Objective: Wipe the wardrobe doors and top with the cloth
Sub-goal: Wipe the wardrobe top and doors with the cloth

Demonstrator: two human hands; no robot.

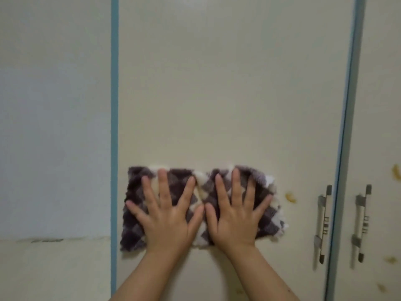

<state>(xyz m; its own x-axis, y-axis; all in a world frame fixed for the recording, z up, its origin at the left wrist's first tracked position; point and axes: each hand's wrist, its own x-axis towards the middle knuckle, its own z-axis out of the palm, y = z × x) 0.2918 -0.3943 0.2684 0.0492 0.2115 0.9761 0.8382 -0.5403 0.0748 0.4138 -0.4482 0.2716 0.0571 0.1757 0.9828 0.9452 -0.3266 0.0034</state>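
At the far left a pale wall runs down to a blue edge strip, and right of that strip begins the cream wardrobe door where the work is under way. A checked dark-and-cream cloth is spread flat against the lower part of this door, its left edge just beside the strip. The left hand lies on the cloth's left half, palm down, its fingers splayed wide and gripping nothing; the right hand mirrors it on the right half, fingers equally fanned, thumbs nearly touching in the middle. The cloth looks plush, light and limp (it would likely slide down if the palms lifted), so it is pinned by pressure rather than pinched; it should bunch easily, and flat palms near both ends probably keep it spread. Just beside the cloth's right edge sits a yellowish smear, not yet reached. Further right hang two metal handles, one on each side of another blue strip, and the neighbouring door carries more yellow marks. The wardrobe top is out of view.
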